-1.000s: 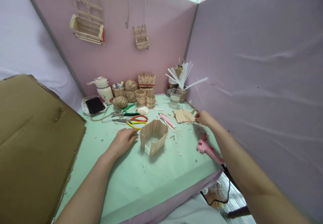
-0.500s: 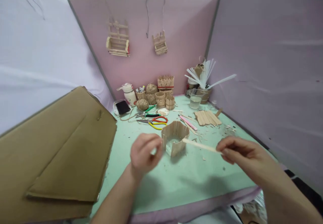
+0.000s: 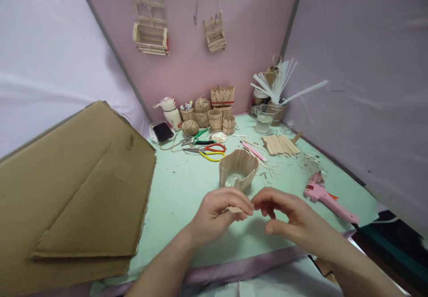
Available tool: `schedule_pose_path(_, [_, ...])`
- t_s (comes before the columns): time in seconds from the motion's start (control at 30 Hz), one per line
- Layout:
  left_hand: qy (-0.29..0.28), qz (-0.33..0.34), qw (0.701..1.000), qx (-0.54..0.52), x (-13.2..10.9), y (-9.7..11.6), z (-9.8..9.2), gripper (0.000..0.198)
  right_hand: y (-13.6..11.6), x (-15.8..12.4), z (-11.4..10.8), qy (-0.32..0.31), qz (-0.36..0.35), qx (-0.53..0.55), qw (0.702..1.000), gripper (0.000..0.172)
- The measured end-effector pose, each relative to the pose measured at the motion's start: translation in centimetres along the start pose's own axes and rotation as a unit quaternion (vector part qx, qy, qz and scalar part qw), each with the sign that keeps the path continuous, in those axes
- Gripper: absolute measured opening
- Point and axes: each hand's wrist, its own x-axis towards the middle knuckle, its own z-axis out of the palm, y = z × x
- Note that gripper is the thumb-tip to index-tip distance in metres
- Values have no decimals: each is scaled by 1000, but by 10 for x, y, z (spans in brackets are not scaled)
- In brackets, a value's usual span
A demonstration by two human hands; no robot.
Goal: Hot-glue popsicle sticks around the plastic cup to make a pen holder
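My left hand (image 3: 220, 210) is closed in a pinch on a thin wooden craft stick (image 3: 236, 209), of which only a short pale part shows between the fingers. Just to the right, my right hand (image 3: 287, 214) has its thumb apart from its curled fingers, with nothing seen between them. Its fingertips come close to those of the left; whether they touch I cannot tell. Beyond both hands stands an open-topped holder made of upright wooden strips (image 3: 239, 167), its near base partly hidden by the left hand.
A pink glue gun (image 3: 329, 199) lies at right. Scissors (image 3: 214, 152), pliers (image 3: 200, 142), a pink cutter (image 3: 254, 151) and a mat of joined sticks (image 3: 281, 145) lie farther back. A cup of liquid (image 3: 264, 121) stands behind them. Cardboard (image 3: 87, 190) fills the left side.
The craft stick has passed from my right hand to my left. My hands have come together before the holder, and the right has loosened. The view has tipped down, and the glue gun now shows.
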Motion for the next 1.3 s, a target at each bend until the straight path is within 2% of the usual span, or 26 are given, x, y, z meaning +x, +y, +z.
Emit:
schedule_pose_path(0.1, [-20, -43, 990, -135, -1, 1, -4, 18, 1, 3, 8, -49, -7, -34, 998, 16])
schedule_pose_path(0.23, [-45, -79, 981, -173, 2, -2, -2, 20, 4, 6, 18, -43, 11, -4, 999, 16])
schedule_pose_path(0.33, [21, -91, 978, -186, 5, -6, 1, 14, 9, 7, 19, 3, 21, 10, 1000, 15])
schedule_pose_path(0.43, [114, -87, 967, -212, 6, -11, 4, 21, 15, 7, 17, 70, 1, -34, 997, 16])
schedule_pose_path(0.53, [166, -77, 961, -209, 6, -17, 2, 14, 20, 7, 14, 110, -27, -82, 990, 15])
schedule_pose_path(0.63, [181, -66, 963, -188, 5, -22, 0, 6, 24, 6, 14, 124, -39, -109, 985, 15])
schedule_pose_path(0.8, [187, -51, 968, -160, 5, -23, -2, 9, 23, 4, 15, 127, -47, -139, 981, 12])
schedule_pose_path(0.9, [196, -46, 969, -144, 5, -22, -4, 7, 20, 1, -2, 131, -27, -179, 975, 14])
schedule_pose_path(1.0, [212, -45, 967, -135, 7, -20, -8, 4, 23, -10, -41, 188, 55, -289, 937, 20])
schedule_pose_path(1.1, [222, -38, 965, -136, 10, -16, -11, 6, 35, -26, -86, 220, 188, -443, 849, 21])
schedule_pose_path(1.17, [226, -30, 964, -139, 13, -14, -13, 8, 48, -35, -108, 190, 280, -510, 791, 20])
schedule_pose_path(1.2, [228, -26, 963, -139, 14, -14, -14, 8, 55, -37, -116, 168, 312, -527, 773, 20])
schedule_pose_path(1.23, [230, -23, 963, -138, 15, -13, -15, 8, 62, -39, -122, 145, 334, -533, 763, 22])
schedule_pose_path(1.3, [238, -20, 962, -136, 12, -13, -17, 8, 75, -38, -128, 113, 347, -527, 768, 26])
